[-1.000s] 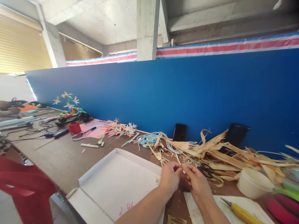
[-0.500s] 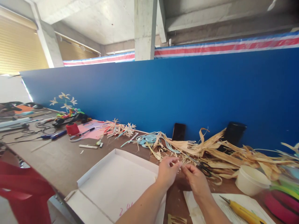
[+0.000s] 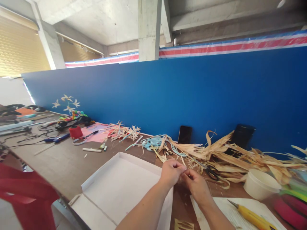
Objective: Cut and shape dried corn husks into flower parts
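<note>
My left hand [image 3: 170, 174] is closed in a pinch over the right edge of the open white box [image 3: 122, 185]. Fingertips touching it, my right hand [image 3: 198, 185] is pinched too, above the brown table. Whatever lies between the fingers is small and mostly hidden; a pale thin strip shows close by, but I cannot tell if it is held. Just beyond the hands lie dried husk strips [image 3: 192, 149], black-handled scissors [image 3: 212, 172] and a bundle of light blue strips [image 3: 153, 142]. Below my right forearm is a white paper sheet [image 3: 224, 204] with a yellow craft knife [image 3: 254, 217].
A white tub [image 3: 261, 185] and a pink roll [image 3: 289, 209] stand at right. Two phones, one [image 3: 184, 134] near the middle, lean on the blue partition [image 3: 148, 95]. Leftward lie husk flowers [image 3: 133, 131], a red spool [image 3: 75, 131], a glue stick [image 3: 92, 149] and cables.
My hands have drawn together, the right one shifting left until its fingertips meet the left hand's. The view has shifted slightly.
</note>
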Tool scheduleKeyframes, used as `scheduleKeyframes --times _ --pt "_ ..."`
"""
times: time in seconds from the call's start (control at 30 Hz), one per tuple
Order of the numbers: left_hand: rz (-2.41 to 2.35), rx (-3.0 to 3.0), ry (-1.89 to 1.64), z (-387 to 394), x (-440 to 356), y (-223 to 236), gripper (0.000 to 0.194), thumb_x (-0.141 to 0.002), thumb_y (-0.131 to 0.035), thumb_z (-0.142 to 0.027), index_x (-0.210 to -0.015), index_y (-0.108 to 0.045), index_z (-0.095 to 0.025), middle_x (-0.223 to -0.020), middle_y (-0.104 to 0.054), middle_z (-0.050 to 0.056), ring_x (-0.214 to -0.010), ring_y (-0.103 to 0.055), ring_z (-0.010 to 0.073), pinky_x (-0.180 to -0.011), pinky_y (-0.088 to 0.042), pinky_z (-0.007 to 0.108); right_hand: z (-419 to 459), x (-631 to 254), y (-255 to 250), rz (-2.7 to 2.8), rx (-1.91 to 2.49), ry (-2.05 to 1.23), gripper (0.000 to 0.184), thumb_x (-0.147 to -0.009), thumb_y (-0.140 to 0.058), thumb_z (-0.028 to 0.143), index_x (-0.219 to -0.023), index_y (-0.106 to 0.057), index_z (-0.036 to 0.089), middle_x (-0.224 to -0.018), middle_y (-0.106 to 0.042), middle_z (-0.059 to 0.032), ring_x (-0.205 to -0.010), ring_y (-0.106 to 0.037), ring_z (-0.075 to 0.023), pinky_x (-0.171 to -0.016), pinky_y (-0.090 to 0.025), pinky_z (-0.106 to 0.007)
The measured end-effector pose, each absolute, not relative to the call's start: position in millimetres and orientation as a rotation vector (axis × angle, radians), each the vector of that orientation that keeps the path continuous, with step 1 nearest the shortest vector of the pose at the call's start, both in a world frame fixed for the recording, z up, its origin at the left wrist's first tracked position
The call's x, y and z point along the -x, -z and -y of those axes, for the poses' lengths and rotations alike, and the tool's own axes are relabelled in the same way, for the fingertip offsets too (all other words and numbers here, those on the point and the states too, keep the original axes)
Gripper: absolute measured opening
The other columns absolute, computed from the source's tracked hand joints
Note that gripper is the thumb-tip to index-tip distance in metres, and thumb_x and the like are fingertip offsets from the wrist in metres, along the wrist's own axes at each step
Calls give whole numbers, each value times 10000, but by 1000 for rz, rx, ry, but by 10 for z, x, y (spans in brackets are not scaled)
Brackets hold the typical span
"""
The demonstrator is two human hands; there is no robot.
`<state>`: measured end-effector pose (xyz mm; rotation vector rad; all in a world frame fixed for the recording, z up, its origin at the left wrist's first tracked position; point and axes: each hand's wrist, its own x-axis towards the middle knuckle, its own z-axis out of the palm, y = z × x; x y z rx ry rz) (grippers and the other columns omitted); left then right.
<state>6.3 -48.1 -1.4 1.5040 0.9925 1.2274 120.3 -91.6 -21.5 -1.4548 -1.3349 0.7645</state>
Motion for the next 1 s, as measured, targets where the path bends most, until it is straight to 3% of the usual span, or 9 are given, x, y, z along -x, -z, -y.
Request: scheduleKeyframes --times 0.13,0.3,0.43,0.57,1.0 --pt "-954 -1490 -1136 451 -14 21 158 -619 -661 -285 -641 -687 -130 -635 -602 16 -639 -528 120 -644 -400 236 908 -1196 242 1340 1472 -724 286 -714 -555 460 -605 -569 196 -464 -463 45 -449 -357 -109 -425 -272 -222" --pt "-846 -1353 -968 428 68 -27 446 -579 -686 -259 -1005 -649 -129 -728 -629 21 -598 -500 95 -569 -370 210 899 -1207 256 1269 1481 -781 296 -718 -543 474 -602 -551 202 -405 -385 65 -399 -303 -97 -400 -233 -224" --pt "-873 -1372 -996 436 117 -102 294 -610 -668 -299 -843 -685 -120 -735 -625 31 -611 -486 88 -568 -358 200 880 -1214 301 1295 1446 -773 278 -717 -569 445 -591 -543 199 -421 -391 68 -418 -313 -92 -412 -242 -219" --pt "-881 -1375 -979 432 117 -94 218 -612 -663 -313 -712 -661 -119 -590 -553 -12 -531 -430 66 -521 -323 194 874 -1207 330 1349 1408 -816 281 -738 -558 440 -594 -519 202 -434 -380 75 -426 -312 -91 -425 -250 -221" --pt "-832 -1215 -967 389 144 -5 285 -568 -692 -345 -593 -515 -123 -495 -428 -53 -462 -328 39 -472 -230 200 902 -1140 269 1497 1411 -777 269 -754 -533 419 -592 -482 210 -515 -437 52 -495 -383 -118 -502 -316 -242"
